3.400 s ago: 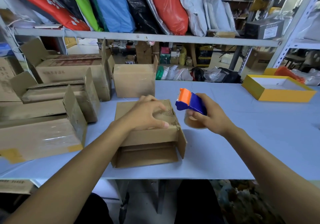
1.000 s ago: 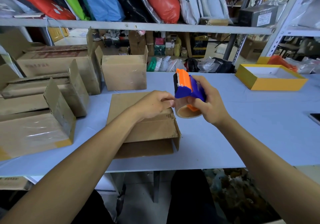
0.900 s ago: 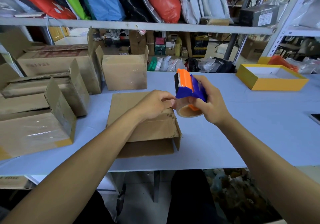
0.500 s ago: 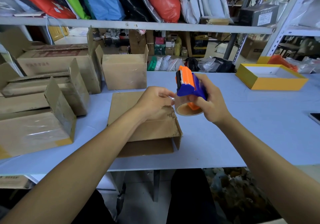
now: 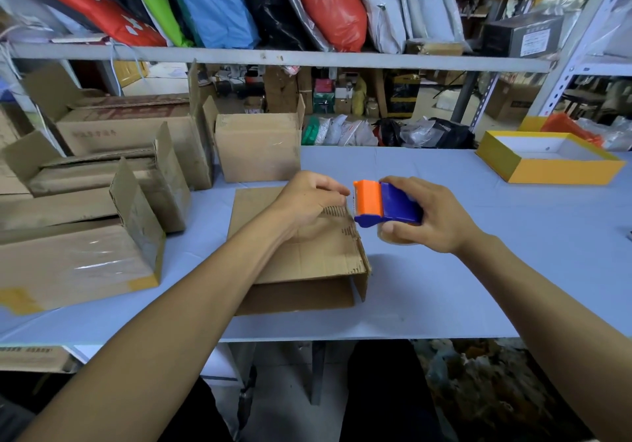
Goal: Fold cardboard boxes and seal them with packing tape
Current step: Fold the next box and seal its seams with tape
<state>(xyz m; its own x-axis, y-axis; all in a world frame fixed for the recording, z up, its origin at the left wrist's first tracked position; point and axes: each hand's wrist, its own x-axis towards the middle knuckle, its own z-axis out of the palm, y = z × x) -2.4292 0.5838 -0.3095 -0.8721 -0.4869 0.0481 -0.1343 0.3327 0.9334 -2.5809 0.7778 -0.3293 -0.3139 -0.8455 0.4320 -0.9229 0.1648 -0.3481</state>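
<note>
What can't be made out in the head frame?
- Tape end: the left hand has its fingertips at the dispenser mouth; whether they pinch tape is too small to tell.
- Tape roll: mostly hidden by the right hand and dispenser.
- Box top seam: covered by the left forearm.
- Print on the back cartons: blurred.

No text on the boxes (image 5: 130, 133) is legible.

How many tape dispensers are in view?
1. The orange-and-blue tape dispenser is held in the right hand, just right of the cardboard box. Others may be hidden from this view.
</note>
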